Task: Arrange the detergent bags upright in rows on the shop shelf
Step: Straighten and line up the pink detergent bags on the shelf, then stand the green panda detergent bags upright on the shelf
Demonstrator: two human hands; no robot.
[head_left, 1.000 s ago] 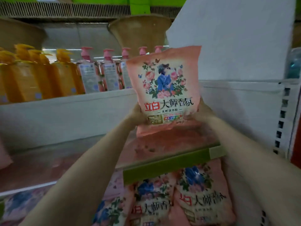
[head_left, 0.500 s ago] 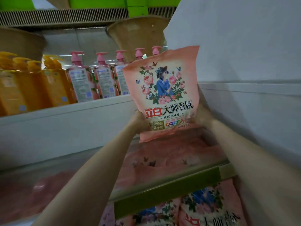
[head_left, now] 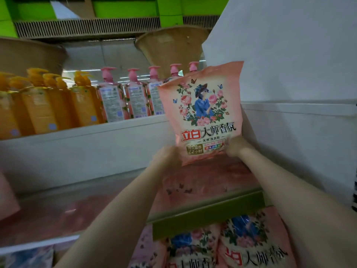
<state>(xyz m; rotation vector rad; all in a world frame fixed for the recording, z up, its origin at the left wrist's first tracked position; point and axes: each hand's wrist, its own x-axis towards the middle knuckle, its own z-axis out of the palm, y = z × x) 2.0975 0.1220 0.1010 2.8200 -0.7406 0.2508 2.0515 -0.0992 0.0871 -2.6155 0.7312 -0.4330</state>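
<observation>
A pink detergent bag [head_left: 202,113] with a flower print stands upright at the back right of the glossy shelf [head_left: 77,206], against the white side panel. My left hand [head_left: 168,155] grips its lower left corner and my right hand [head_left: 236,145] grips its lower right corner. The bag's bottom edge sits at the shelf surface, which reflects it. On the level below, more of the same detergent bags [head_left: 251,244] stand behind the green shelf edge strip [head_left: 208,217].
The shelf above carries orange pump bottles [head_left: 44,105] on the left and pink pump bottles [head_left: 133,99] beside them. A white panel [head_left: 289,64] closes the right side. Part of another pink bag [head_left: 7,198] shows at the far left.
The bag and both hands have shifted slightly right and back toward the side panel. My view has dropped a little, showing more of the lower bags.
</observation>
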